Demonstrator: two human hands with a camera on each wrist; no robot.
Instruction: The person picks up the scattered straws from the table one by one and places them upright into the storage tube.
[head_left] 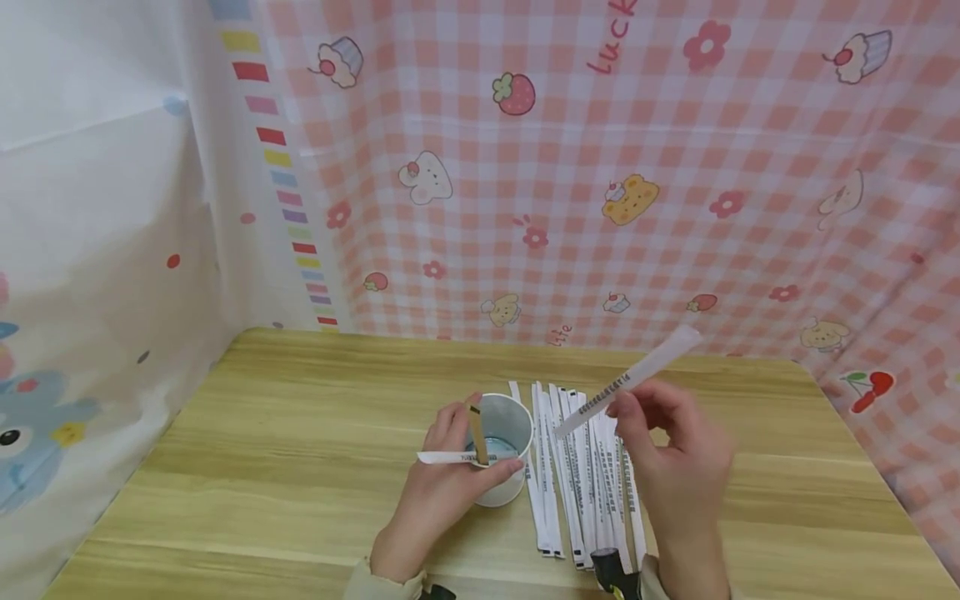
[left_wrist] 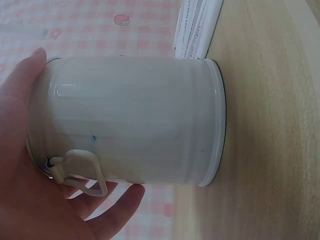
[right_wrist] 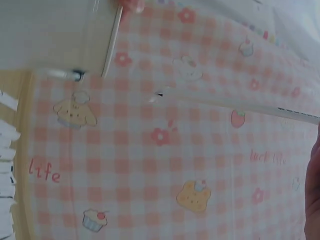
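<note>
My left hand (head_left: pixel 442 492) grips a white pail-like cup (head_left: pixel 504 493), its thumb along the near rim. In the left wrist view the cup (left_wrist: pixel 130 120) shows a small looped side handle (left_wrist: pixel 80 167). A brown stick (head_left: pixel 477 433) leans inside the cup, and a white paper-wrapped stick (head_left: pixel 446 457) pokes out sideways over its rim. To the right, my right hand (head_left: pixel 678 454) pinches another white paper-wrapped stick (head_left: pixel 626 383) between thumb and fingers. This stick (right_wrist: pixel 225 103) is held raised and slanted, printed along its side, its lower end left of the hand.
A row of white paper-wrapped sticks (head_left: pixel 577 483) lies on the wooden table (head_left: pixel 277 467), right of the cup and partly behind my right hand. A pink checked cloth (head_left: pixel 480 208) hangs behind the table, and a white patterned cloth (head_left: pixel 112 250) hangs at the left.
</note>
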